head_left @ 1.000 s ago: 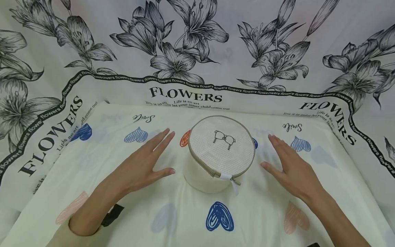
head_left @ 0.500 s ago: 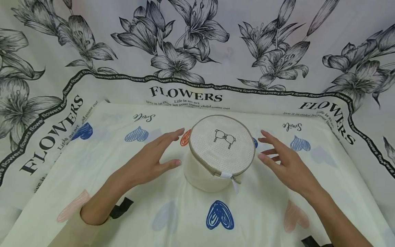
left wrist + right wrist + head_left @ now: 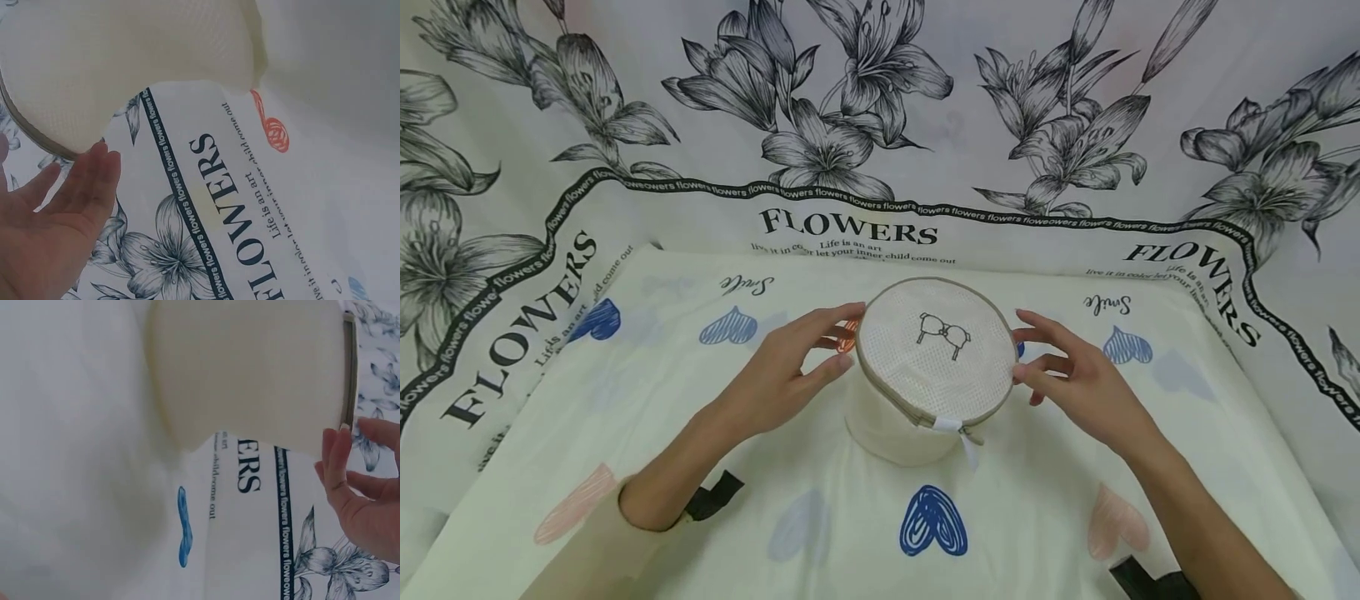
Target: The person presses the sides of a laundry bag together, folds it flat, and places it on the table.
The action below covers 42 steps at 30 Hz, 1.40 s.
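Observation:
A round, cream mesh laundry bag [image 3: 898, 427] stands upright in the middle of the head view. Its flat white lid [image 3: 917, 375] bears a black line drawing and is edged by a beige zipper. At the front hangs a white tab [image 3: 947, 425] beside the zipper pull. My left hand [image 3: 786, 371] has its fingertips right at the left rim, fingers only slightly bent. On the opposite side, fingertips of my right hand [image 3: 1086, 396] meet the rim, thumb and fingers relaxed. Both wrist views show fingertips at the zipper edge [image 3: 350, 375].
The bag stands on a white cloth [image 3: 842, 533] printed with hearts, including a dark blue heart [image 3: 933, 521] in front of it. Behind rises a white curtain [image 3: 970, 150] with black lilies and lettering. Black straps [image 3: 715, 496] show at both wrists.
Both hands have moved inward from either side until their fingertips reach the bag's rim. Their fingers have bent a little more. The bag has stayed in place.

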### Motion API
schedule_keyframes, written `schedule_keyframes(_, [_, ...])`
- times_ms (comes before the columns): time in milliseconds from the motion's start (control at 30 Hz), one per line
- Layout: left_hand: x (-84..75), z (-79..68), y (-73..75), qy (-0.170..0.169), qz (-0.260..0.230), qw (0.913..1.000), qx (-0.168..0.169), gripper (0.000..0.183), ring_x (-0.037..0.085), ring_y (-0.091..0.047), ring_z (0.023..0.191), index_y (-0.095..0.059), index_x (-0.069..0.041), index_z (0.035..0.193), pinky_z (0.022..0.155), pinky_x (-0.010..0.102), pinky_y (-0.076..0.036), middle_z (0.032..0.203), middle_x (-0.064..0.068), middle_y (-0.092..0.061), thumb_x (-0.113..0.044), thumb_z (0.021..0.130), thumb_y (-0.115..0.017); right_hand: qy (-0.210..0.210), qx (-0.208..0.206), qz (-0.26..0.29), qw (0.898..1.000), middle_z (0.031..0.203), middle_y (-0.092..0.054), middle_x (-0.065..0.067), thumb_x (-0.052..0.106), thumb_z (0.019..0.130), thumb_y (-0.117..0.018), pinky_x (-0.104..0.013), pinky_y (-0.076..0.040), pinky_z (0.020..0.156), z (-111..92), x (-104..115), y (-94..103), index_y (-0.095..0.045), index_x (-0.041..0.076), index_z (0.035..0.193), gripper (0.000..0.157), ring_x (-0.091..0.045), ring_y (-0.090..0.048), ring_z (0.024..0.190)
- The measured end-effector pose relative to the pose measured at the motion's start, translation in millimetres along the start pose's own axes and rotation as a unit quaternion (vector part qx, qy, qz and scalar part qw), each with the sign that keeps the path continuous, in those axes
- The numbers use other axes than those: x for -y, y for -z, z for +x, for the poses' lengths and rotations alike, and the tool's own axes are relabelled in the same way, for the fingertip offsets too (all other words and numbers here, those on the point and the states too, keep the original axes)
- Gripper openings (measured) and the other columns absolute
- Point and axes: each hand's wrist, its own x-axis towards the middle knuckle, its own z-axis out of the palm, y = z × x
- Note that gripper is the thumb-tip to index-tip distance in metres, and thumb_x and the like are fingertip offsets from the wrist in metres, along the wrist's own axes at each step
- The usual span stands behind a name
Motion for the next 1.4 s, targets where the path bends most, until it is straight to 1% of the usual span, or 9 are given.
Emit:
schedule_keyframes(133, [-1.6, 4.1, -3.5, 0.001, -0.015, 0.9995, -0.026, 0.046, 0.012, -0.062, 0.114, -0.050, -0.018, 0.145, 0.097, 0.030, -0.051, 0.136, -0.004, -0.058, -0.024, 0.101, -0.061, -0.016, 0.004, 0.017, 1.000, 0.137, -0.054, -0.007, 0.018, 0.096, -0.068, -0.027, -0.054, 0.076, 2, 3, -0.1, -0.046, 0.019, 0.150, 0.058, -0.020, -0.069, 0.081])
schedule_keyframes(233, [-3.5, 6.2, -5.6, 0.018, -0.017, 0.9986, -0.048, 0.041, 0.012, -0.063, 0.111, -0.056, -0.016, 0.140, 0.093, 0.030, -0.053, 0.132, -0.002, -0.061, -0.024, 0.100, -0.062, -0.025, 0.008, 0.033, 0.999, 0.139, -0.054, -0.007, 0.018, 0.096, -0.068, -0.025, -0.053, 0.080, 4, 5, -0.3, -0.049, 0.017, 0.148, 0.055, -0.020, -0.070, 0.084])
schedule_keyframes(400, [-6.1, 10.3, -8.6, 0.047, -0.022, 0.9961, -0.071, 0.042, 0.010, -0.066, 0.104, -0.059, -0.015, 0.135, 0.085, 0.025, -0.056, 0.125, -0.002, -0.064, -0.024, 0.095, -0.069, -0.037, 0.005, 0.044, 0.998, 0.139, -0.054, -0.007, 0.020, 0.096, -0.068, -0.024, -0.052, 0.084, 6, 6, -0.9, -0.051, 0.017, 0.147, 0.054, -0.021, -0.070, 0.086])
schedule_keyframes(600, [-8.1, 13.4, -8.6, 0.098, -0.083, 0.9876, -0.090, 0.041, 0.011, -0.068, 0.096, -0.065, -0.015, 0.128, 0.080, 0.023, -0.057, 0.113, -0.002, -0.068, -0.019, 0.089, -0.077, -0.042, 0.004, 0.052, 0.998, 0.140, -0.053, -0.006, 0.019, 0.095, -0.069, -0.023, -0.052, 0.087, 8, 5, -2.3, -0.050, 0.019, 0.147, 0.056, -0.031, -0.070, 0.087])
schedule_keyframes(733, [-9.4, 14.5, -7.5, 0.142, -0.141, 0.9759, -0.086, 0.040, 0.015, -0.070, 0.094, -0.065, -0.018, 0.126, 0.078, 0.025, -0.058, 0.117, 0.001, -0.068, -0.016, 0.088, -0.077, -0.042, 0.011, 0.072, 0.996, 0.136, -0.053, -0.010, 0.017, 0.095, -0.069, -0.025, -0.055, 0.084, 10, 5, -3.7, -0.046, 0.020, 0.150, 0.060, -0.027, -0.071, 0.085])
schedule_keyframes(833, [-10.3, 15.4, -7.1, 0.158, -0.165, 0.9699, -0.083, 0.042, 0.016, -0.071, 0.095, -0.064, -0.017, 0.128, 0.077, 0.027, -0.059, 0.123, 0.003, -0.066, -0.014, 0.088, -0.077, -0.045, 0.020, 0.101, 0.994, 0.130, -0.051, -0.014, 0.014, 0.094, -0.070, -0.028, -0.058, 0.081, 12, 4, -5.1, -0.043, 0.019, 0.151, 0.063, -0.023, -0.071, 0.084])
schedule_keyframes(933, [-10.6, 16.4, -7.3, 0.167, -0.152, 0.9705, -0.084, 0.040, 0.015, -0.071, 0.092, -0.064, -0.017, 0.128, 0.077, 0.028, -0.059, 0.122, 0.002, -0.067, -0.015, 0.090, -0.075, -0.046, 0.029, 0.125, 0.991, 0.126, -0.050, -0.016, 0.010, 0.093, -0.070, -0.031, -0.059, 0.079, 13, 3, -6.8, -0.042, 0.018, 0.152, 0.065, -0.022, -0.071, 0.084])
schedule_keyframes(1133, [-11.3, 16.6, -7.8, 0.204, -0.135, 0.9670, -0.070, 0.039, 0.017, -0.073, 0.081, -0.065, -0.023, 0.129, 0.079, 0.033, -0.058, 0.104, 0.002, -0.072, -0.020, 0.091, -0.073, -0.047, 0.040, 0.130, 0.990, 0.122, -0.049, -0.017, 0.008, 0.094, -0.068, -0.030, -0.057, 0.082, 15, 0, -8.7, -0.041, 0.018, 0.153, 0.066, -0.023, -0.071, 0.084])
schedule_keyframes(1400, [-6.1, 16.7, -8.9, 0.233, -0.123, 0.9640, -0.036, 0.051, 0.019, -0.070, 0.097, -0.063, -0.024, 0.135, 0.073, 0.032, -0.055, 0.107, 0.006, -0.072, -0.022, 0.087, -0.078, -0.067, 0.061, 0.118, 0.989, 0.124, -0.045, -0.017, 0.009, 0.092, -0.069, -0.026, -0.052, 0.089, 16, -4, -13.8, -0.036, 0.022, 0.154, 0.071, -0.032, -0.071, 0.083])
